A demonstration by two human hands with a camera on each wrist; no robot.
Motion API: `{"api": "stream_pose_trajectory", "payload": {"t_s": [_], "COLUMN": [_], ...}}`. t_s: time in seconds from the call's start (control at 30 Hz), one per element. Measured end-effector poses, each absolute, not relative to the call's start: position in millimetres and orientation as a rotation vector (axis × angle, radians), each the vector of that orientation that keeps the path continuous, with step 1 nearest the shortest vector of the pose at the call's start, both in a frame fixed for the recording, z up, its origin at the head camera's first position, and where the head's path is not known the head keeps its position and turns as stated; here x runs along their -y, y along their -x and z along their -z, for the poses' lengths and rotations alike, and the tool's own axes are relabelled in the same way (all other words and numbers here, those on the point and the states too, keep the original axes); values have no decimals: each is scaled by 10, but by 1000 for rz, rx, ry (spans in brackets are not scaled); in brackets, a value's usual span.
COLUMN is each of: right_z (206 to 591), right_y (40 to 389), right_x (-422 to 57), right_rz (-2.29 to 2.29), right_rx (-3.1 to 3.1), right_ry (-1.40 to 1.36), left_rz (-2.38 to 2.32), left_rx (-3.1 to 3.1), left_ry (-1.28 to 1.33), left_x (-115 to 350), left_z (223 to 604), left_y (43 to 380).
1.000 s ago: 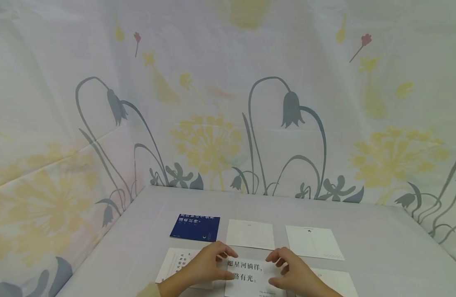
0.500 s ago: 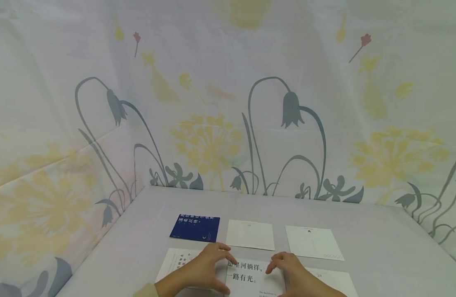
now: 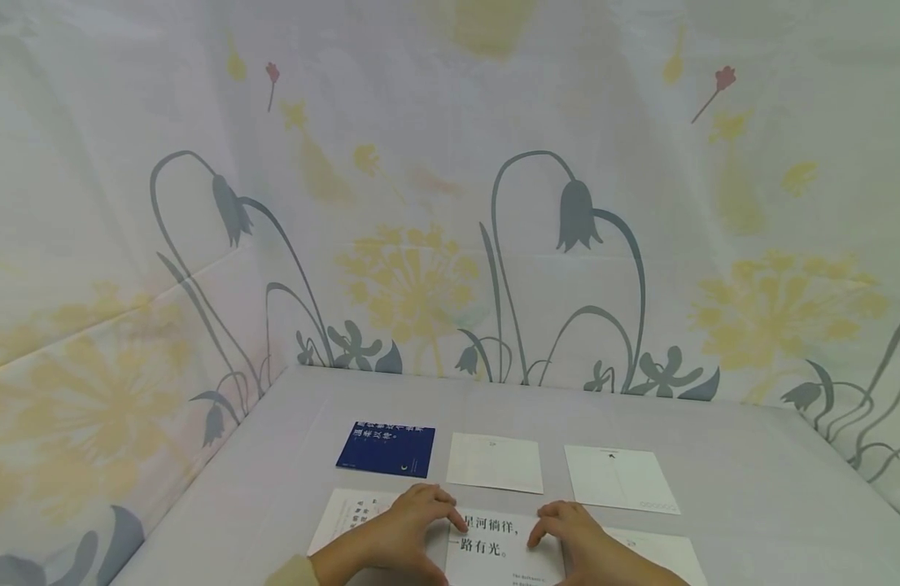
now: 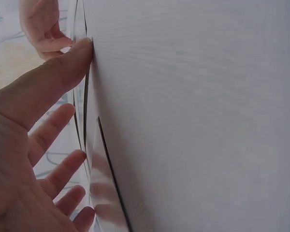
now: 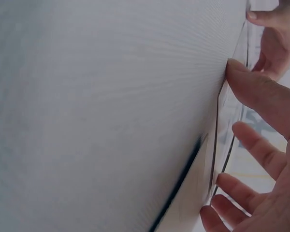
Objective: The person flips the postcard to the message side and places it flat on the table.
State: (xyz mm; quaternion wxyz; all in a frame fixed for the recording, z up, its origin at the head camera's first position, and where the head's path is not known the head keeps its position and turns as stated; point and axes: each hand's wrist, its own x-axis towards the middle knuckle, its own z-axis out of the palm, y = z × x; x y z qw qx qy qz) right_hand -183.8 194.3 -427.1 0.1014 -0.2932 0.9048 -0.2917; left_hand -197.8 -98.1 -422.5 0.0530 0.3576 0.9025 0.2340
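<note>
- You have the middle card, white with dark printed characters, on the table at the near edge of the head view; its lowest part runs out of frame.
- Your left hand is at its left side and your right hand at its right, so the card sits between them.
- Your left fingers are spread and gently bent, with none wrapped round anything; the right fingers look the same. Whether any tip presses the card's edge, you cannot tell from these views.
- Beyond it, left to right, lie a blue card, a cream card and a white card.
- A printed card lies by your left hand, partly covered, and a pale card is partly hidden by your right.
- Expect the middle card to be very light and fairly stiff, like thick paper: easy to slide, but apt to bend or crease if squeezed hard from both sides.
- Its flat edge likely gives little to grip. Your best hold is probably the left and right edges, thumb and forefinger low, pressing lightly and evenly.
</note>
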Motion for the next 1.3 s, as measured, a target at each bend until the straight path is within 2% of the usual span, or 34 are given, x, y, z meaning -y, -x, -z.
{"api": "stream_pose_trajectory", "payload": {"t_s": [0.37, 1.3], "right_z": [4332, 4270], "right_y": [1877, 1959], "right_x": [-1976, -1907], "right_rz": [874, 855], "right_rx": [-2701, -2704], "right_ry": [1034, 954], "left_rz": [-708, -612], "left_rx": [-2693, -2706], "left_ry": [-942, -928], "left_x": [915, 857], "left_z": [4199, 4150], "left_y": [2027, 2075]}}
